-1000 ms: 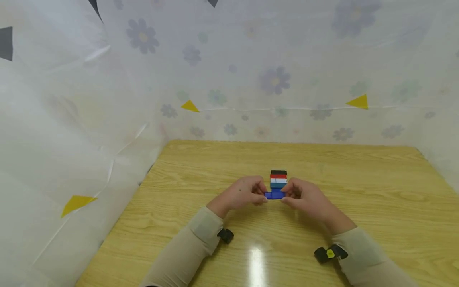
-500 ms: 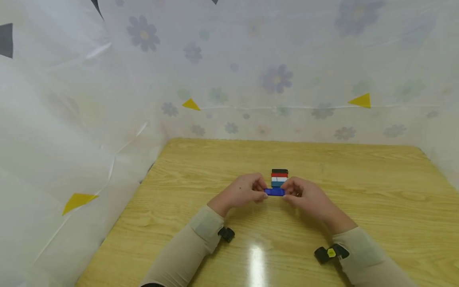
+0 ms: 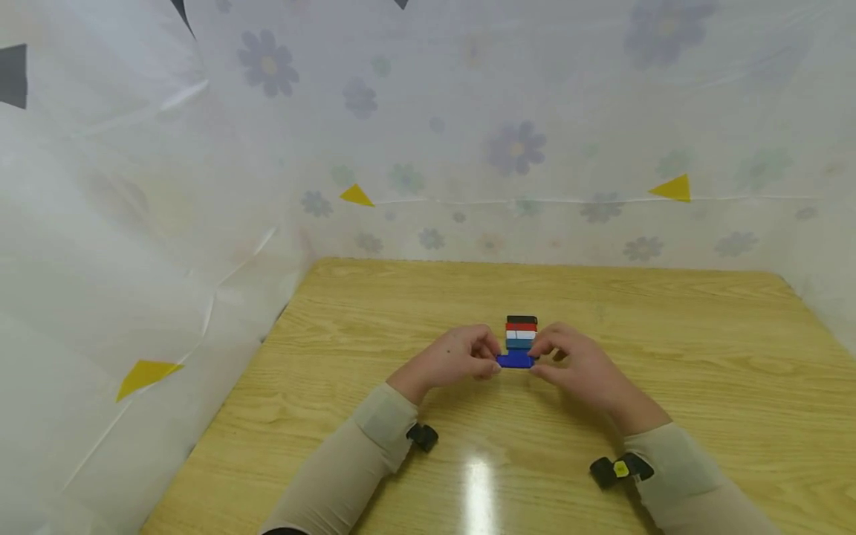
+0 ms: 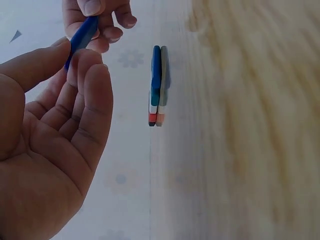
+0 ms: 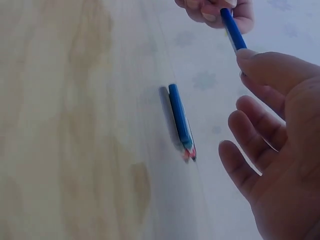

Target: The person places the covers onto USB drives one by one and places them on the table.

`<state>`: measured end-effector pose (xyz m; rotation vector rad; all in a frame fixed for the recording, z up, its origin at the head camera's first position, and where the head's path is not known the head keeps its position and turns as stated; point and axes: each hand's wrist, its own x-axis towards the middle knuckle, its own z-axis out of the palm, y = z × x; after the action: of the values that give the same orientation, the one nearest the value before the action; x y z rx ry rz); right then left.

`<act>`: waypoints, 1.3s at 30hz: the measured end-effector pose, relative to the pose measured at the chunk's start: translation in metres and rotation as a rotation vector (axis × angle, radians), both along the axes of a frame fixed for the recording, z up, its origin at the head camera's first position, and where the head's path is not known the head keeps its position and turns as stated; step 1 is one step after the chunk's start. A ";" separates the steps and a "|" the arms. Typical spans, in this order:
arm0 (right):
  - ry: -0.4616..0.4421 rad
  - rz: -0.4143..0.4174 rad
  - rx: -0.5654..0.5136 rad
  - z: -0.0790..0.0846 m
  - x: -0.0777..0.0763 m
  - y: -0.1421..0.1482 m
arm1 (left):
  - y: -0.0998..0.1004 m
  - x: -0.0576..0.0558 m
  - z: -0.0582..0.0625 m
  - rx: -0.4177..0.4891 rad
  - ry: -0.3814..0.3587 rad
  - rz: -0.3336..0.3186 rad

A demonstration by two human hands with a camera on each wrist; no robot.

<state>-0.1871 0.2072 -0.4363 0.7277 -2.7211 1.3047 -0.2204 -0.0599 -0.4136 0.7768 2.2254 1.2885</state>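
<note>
My left hand (image 3: 461, 354) pinches the left end of a small flat blue stick (image 3: 515, 361), shaped like a capped USB flash drive. My right hand (image 3: 580, 368) holds its right end between thumb and forefinger, the other fingers apart from it in the right wrist view. The stick is above the table. Just beyond it, a row of similar sticks lies side by side: black (image 3: 521, 319), red (image 3: 521, 327), white (image 3: 520, 335), teal (image 3: 519, 344) and, at the near end, another blue one (image 4: 156, 70). The held stick and right fingers partly cover that blue one in the head view.
A wood-grain table (image 3: 374, 312) carries the row and mirrors it faintly. Pale flowered sheeting (image 3: 468, 163) hangs behind and at the left side, with yellow tape pieces (image 3: 671, 189) on it. Black wrist straps (image 3: 423, 437) sit on both sleeves.
The held blue stick rose slightly, then came down a little and shifted slightly right. Both hands kept their pinch, with the right hand moving slightly right. The row stays in place.
</note>
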 end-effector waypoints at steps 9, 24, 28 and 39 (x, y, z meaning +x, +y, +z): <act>-0.093 -0.071 0.076 -0.005 -0.008 0.022 | -0.006 -0.006 0.001 -0.001 -0.025 0.053; -0.193 -0.027 0.187 -0.010 -0.019 0.018 | -0.009 -0.006 0.001 0.011 -0.030 0.053; -0.176 -0.020 0.191 -0.009 -0.021 0.016 | -0.009 -0.006 0.001 0.007 -0.026 0.051; -0.172 -0.043 0.210 -0.012 -0.027 0.013 | -0.010 -0.006 0.000 -0.008 -0.027 0.043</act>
<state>-0.2137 0.2207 -0.4484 0.5902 -3.0270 1.1346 -0.2268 -0.0695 -0.4134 0.7084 2.2356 1.3020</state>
